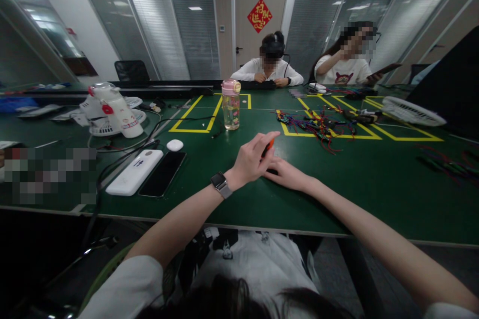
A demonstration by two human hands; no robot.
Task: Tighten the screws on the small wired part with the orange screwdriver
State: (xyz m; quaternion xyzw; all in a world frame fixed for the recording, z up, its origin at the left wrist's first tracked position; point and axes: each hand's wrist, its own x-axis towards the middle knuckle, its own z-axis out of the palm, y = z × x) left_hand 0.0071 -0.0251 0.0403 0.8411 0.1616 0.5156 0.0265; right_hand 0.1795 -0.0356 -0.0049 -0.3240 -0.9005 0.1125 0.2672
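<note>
My left hand [252,158], with a watch on its wrist, is raised a little over the green table [232,199], its fingers curled around a small orange object [268,147]. My right hand [286,174] lies just beneath and behind it on the table, touching it; its fingers are mostly hidden by the left hand, and something dark shows under them. Both hands meet near the table's middle, close to the front edge.
A clear bottle with a pink lid [231,104] stands ahead. A white power bank [134,172], black phone [163,173], white earbud case [174,145] and white fan [112,109] lie left. Coloured cords [318,124] lie right. Two people sit across.
</note>
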